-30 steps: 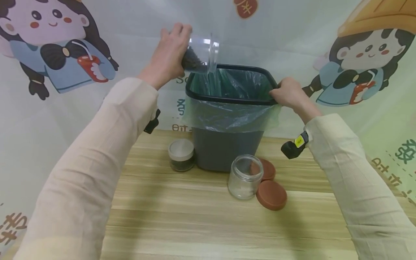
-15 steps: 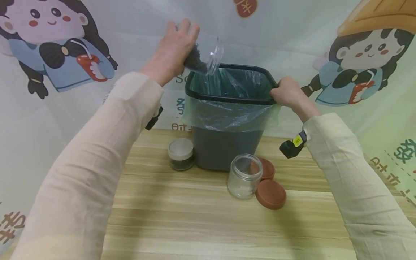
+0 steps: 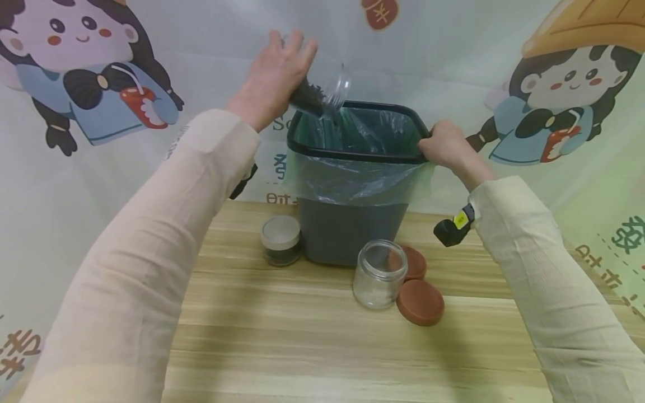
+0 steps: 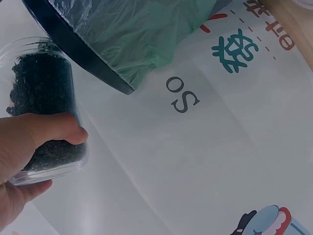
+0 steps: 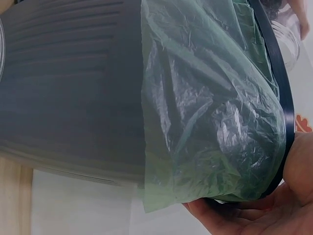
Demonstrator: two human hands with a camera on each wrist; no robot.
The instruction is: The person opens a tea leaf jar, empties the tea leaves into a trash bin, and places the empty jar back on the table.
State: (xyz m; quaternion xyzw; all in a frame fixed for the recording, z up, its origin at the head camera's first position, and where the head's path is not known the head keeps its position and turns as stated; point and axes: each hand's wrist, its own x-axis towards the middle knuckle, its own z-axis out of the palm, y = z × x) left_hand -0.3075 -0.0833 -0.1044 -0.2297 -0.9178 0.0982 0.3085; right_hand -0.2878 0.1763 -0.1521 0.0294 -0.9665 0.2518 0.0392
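Observation:
My left hand grips a clear glass jar partly filled with dark, dry shreds that look like tea leaves. The jar is tipped sideways, its open mouth over the left side of the trash can. In the left wrist view, the thumb lies across the jar near its base, and the dark shreds reach up to its neck. A green plastic bag lines the can and folds down outside its black rim. My right hand holds that rim at the right corner, thumb and fingers around it.
An open glass jar stands in front of the can on the wooden table. Two reddish-brown lids lie beside it. A smaller jar with a pale lid stands left of the can. A printed cloth hangs behind.
My left hand has moved right and tipped the jar's mouth further down over the can. The dark shreds have shifted toward the mouth. My right hand keeps its hold on the rim.

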